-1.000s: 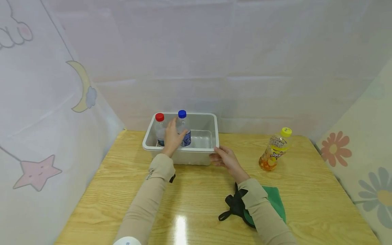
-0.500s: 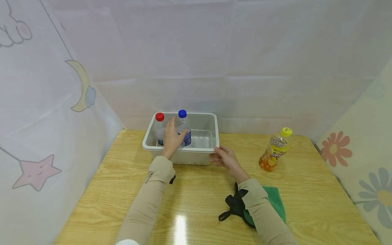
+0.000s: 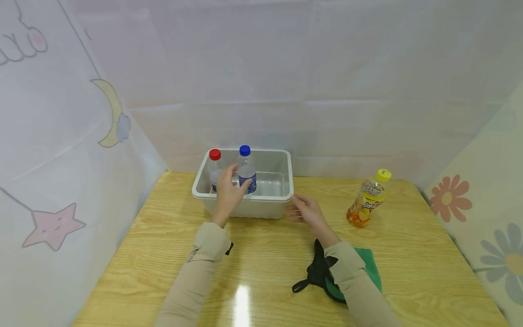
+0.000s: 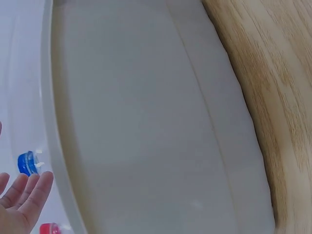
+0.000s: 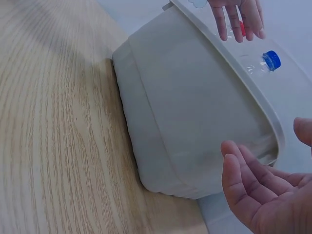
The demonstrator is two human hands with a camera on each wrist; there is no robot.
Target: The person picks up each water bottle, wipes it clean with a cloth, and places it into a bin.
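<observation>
A light grey plastic bin (image 3: 261, 206) stands against the back wall. Inside it, toward the left, are a clear bottle with a red cap (image 3: 214, 155) and another with a blue cap (image 3: 245, 151) and a blue label. My left hand (image 3: 229, 193) is over the bin's front rim, fingers extended and spread between the two bottles. The left wrist view shows that hand's fingers (image 4: 36, 195) straight near the blue cap. My right hand (image 3: 309, 212) is at the bin's front right corner, thumb apart from gently bent fingers (image 5: 256, 183) that grip nothing.
An orange drink bottle (image 3: 365, 202) with a yellow cap stands on the wooden table (image 3: 269, 263) at the right. A black item with a loop (image 3: 316, 272) and a green cloth (image 3: 369, 268) lie beside and under the right forearm. Printed sheets hang around the table.
My left hand has drawn back a little from the bottles toward me. My right hand has shifted slightly right, off the bin's corner. The bin and bottles stay in place.
</observation>
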